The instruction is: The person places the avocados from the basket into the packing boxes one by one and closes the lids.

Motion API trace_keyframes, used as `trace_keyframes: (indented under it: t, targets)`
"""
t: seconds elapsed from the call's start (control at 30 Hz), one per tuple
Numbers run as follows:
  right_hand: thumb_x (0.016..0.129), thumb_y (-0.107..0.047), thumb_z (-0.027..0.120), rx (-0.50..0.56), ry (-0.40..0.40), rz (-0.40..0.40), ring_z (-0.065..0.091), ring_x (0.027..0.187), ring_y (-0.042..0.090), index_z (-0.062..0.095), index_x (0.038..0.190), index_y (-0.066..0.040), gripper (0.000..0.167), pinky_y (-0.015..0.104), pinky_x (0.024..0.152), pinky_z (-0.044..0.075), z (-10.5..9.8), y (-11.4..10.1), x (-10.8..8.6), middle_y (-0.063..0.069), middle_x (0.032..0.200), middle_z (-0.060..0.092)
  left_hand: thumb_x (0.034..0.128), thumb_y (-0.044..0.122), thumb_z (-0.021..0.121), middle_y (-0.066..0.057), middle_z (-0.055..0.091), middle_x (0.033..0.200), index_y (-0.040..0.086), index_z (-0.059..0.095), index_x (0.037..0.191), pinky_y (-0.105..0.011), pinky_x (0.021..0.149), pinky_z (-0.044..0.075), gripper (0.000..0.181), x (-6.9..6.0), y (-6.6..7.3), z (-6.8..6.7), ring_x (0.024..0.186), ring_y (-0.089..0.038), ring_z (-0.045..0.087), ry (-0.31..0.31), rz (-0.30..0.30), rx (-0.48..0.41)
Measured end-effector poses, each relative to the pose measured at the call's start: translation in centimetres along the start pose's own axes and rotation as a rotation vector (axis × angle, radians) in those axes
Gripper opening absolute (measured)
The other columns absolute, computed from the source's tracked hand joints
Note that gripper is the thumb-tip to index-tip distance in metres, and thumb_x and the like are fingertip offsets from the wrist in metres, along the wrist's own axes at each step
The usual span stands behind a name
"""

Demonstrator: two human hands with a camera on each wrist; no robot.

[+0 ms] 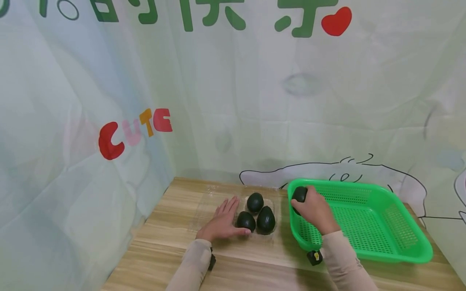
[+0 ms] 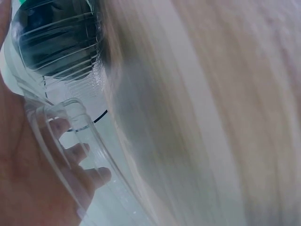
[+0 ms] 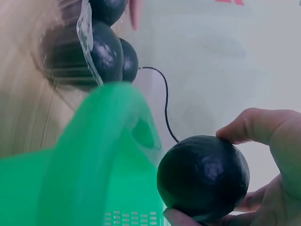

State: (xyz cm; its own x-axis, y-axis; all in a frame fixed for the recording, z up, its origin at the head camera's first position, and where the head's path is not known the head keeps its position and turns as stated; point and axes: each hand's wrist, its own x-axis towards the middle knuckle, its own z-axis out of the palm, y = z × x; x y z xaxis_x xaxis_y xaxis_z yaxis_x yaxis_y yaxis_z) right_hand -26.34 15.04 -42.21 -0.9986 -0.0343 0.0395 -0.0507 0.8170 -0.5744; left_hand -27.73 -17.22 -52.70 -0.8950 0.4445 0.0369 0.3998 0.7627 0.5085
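Note:
Between thumb and fingers, my right hand (image 1: 318, 211) holds a dark avocado (image 3: 203, 179) over the left edge of the green basket (image 1: 364, 226). Three more dark avocados sit in a clear plastic clamshell (image 1: 275, 202) on the table: one at the back (image 1: 255, 202), one at the front left (image 1: 246, 221), one at the right (image 1: 266, 220). My left hand (image 1: 223, 221) rests with extended fingers at the clamshell's left side, its thumb by the front left avocado. In the left wrist view, fingers (image 2: 77, 153) show through the clear plastic.
The wooden table (image 1: 164, 242) carries the clamshell on the left and the basket on the right. A printed cloth (image 1: 225, 101) hangs behind and along the left side. The clamshell's transparent lid (image 1: 205, 206) lies folded out to the left.

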Motion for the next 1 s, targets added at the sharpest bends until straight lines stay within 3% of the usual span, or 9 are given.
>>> trace_keyframes:
  t: [0.23, 0.63, 1.0]
  targets:
    - [0.093, -0.035, 0.064, 0.012, 0.052, -0.013, 0.063, 0.092, 0.038, 0.037, 0.142, 0.012, 0.073, 0.047, 0.068, 0.053, 0.8, -1.0, 0.1, 0.032, 0.118, 0.060, 0.0795, 0.076, 0.067, -0.013, 0.009, 0.171, 0.004, 0.014, 0.163, -0.064, 0.121, 0.013, 0.122, 0.0, -0.1, 0.1, 0.155, -0.042, 0.006, -0.001, 0.004, 0.006]
    - [0.091, -0.035, 0.064, 0.041, 0.052, -0.007, 0.063, 0.088, 0.035, 0.037, 0.146, 0.008, 0.075, 0.044, 0.065, 0.053, 1.5, -2.1, 0.5, 0.029, 0.119, 0.060, 0.0794, 0.078, 0.065, -0.011, 0.008, 0.171, 0.005, 0.013, 0.163, -0.061, 0.123, 0.012, 0.123, 0.1, -0.3, 0.1, 0.156, -0.042, 0.006, -0.007, 0.004, 0.011]
    - [0.093, -0.033, 0.067, 0.019, 0.044, -0.046, 0.063, 0.102, 0.042, 0.037, 0.146, 0.010, 0.074, 0.055, 0.078, 0.055, 2.4, -3.4, 0.5, 0.032, 0.125, 0.060, 0.0801, 0.077, 0.066, -0.013, 0.009, 0.171, 0.005, 0.014, 0.163, -0.062, 0.122, 0.013, 0.122, 0.0, -0.1, 0.0, 0.155, -0.042, 0.006, -0.007, 0.004, 0.010]
